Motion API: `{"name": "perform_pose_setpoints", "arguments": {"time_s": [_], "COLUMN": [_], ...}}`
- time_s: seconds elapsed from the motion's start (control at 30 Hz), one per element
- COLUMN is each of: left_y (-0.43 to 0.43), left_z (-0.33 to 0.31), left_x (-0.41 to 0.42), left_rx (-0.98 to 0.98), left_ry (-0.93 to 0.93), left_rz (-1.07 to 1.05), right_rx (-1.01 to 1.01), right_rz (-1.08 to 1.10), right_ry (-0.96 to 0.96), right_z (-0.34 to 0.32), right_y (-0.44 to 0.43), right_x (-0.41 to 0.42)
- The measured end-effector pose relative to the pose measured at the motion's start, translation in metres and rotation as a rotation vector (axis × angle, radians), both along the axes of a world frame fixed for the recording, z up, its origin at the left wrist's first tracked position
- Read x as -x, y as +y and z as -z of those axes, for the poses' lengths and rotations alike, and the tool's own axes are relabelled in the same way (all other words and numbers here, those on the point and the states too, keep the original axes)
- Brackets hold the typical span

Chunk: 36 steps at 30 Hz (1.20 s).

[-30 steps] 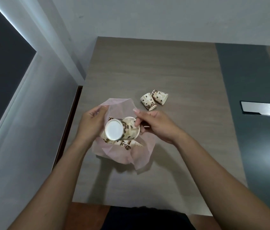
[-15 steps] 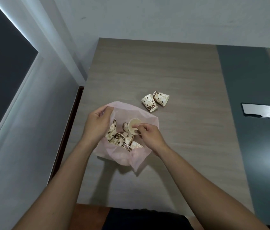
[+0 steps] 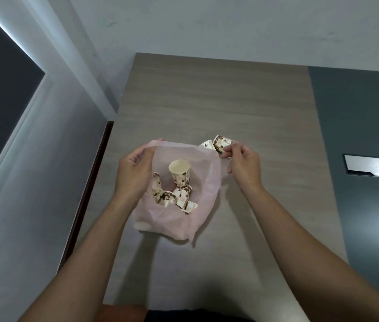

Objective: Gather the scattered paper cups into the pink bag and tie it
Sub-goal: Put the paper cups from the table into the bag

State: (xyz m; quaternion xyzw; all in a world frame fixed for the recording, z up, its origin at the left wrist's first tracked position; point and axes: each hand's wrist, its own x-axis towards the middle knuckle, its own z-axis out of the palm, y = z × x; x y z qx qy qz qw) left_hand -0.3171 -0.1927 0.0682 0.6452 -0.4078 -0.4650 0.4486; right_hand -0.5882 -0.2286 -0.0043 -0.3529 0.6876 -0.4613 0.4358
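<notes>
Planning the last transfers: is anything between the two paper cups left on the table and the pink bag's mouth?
Nothing visible blocks it. The two coffee-bean-printed paper cups lie just beyond the translucent pink plastic bag, whose far rim overlaps one. The left hand holds the mouth open; the right hand is at the cups.

Dim, cool indoor light w/ soft shadows on table [image 3: 207, 101], bright strip top-L, wide-angle warp at edges.

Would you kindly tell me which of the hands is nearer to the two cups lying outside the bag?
Right. The right hand is right beside the two cups; the left hand grips the pink bag at its opposite rim.
</notes>
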Motion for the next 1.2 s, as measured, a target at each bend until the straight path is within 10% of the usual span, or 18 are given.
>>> {"name": "perform_pose_setpoints", "arguments": {"time_s": [0.47, 1.0, 1.2], "left_y": [-0.004, -0.015, -0.021], "left_z": [0.039, 0.036, 0.037], "left_x": [-0.026, -0.021, -0.022], "left_rx": [-0.147, -0.146, -0.254], "left_ry": [-0.050, -0.023, -0.039], "left_rz": [-0.051, -0.039, -0.071], "right_rx": [-0.338, 0.015, 0.186], "right_rz": [-0.830, -0.458, -0.652], "right_ry": [0.637, 0.207, -0.111], "right_z": [0.097, 0.037, -0.014], "right_y": [-0.060, -0.012, 0.027], "right_x": [-0.013, 0.008, -0.011]}}
